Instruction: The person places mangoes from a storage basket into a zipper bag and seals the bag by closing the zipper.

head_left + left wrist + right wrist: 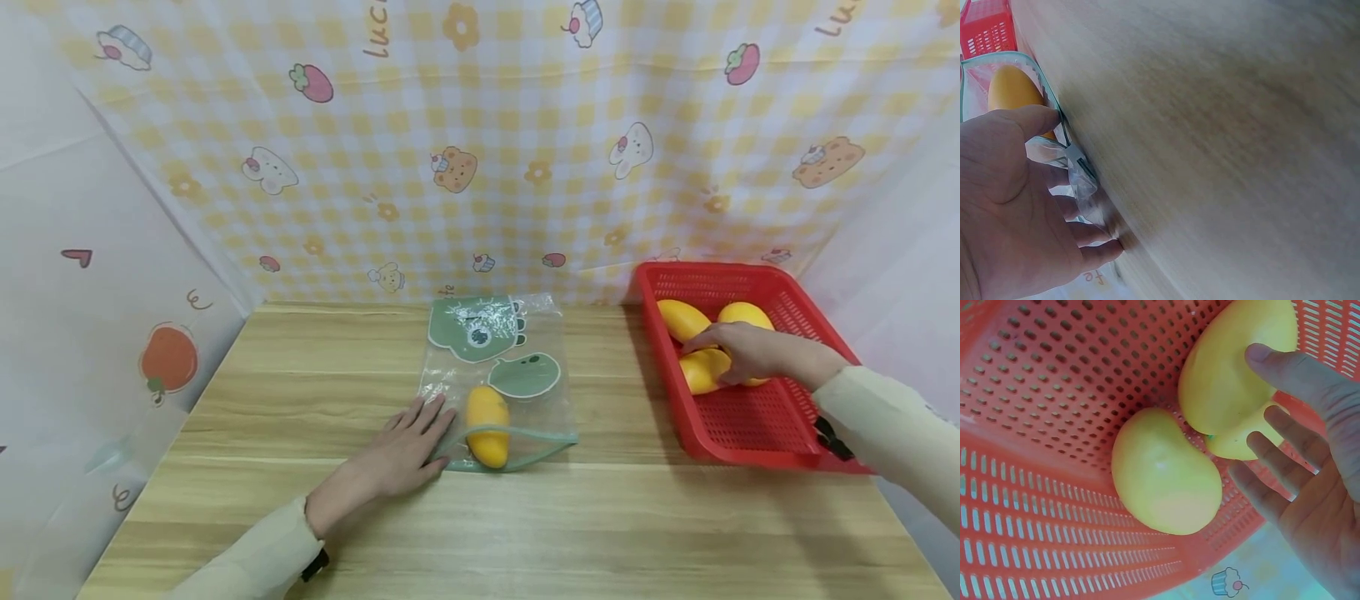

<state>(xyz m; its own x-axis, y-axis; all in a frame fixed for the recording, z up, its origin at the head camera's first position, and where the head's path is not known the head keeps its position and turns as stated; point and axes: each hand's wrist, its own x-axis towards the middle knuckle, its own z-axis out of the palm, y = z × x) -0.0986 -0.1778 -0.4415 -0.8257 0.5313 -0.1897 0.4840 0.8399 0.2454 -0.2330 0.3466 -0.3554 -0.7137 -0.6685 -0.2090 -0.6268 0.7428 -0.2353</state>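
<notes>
A clear zip bag (536,417) with green cartoon prints lies flat on the table. Inside it, near the parted green-edged mouth, is a yellow mango (487,425). My left hand (405,450) rests on the bag's left edge, fingers extended; in the left wrist view its thumb touches the rim beside the mango (1013,87). My right hand (746,350) reaches into a red basket (678,429) among several yellow mangoes (682,319). In the right wrist view its thumb lies against one mango (1229,375), fingers spread beside it, while another mango (1166,475) sits apart.
The basket stands at the right back of the wooden table (300,375), with raised perforated walls. Behind the table hangs a yellow checked cloth (510,233), and a pale printed sheet (112,292) covers the left side.
</notes>
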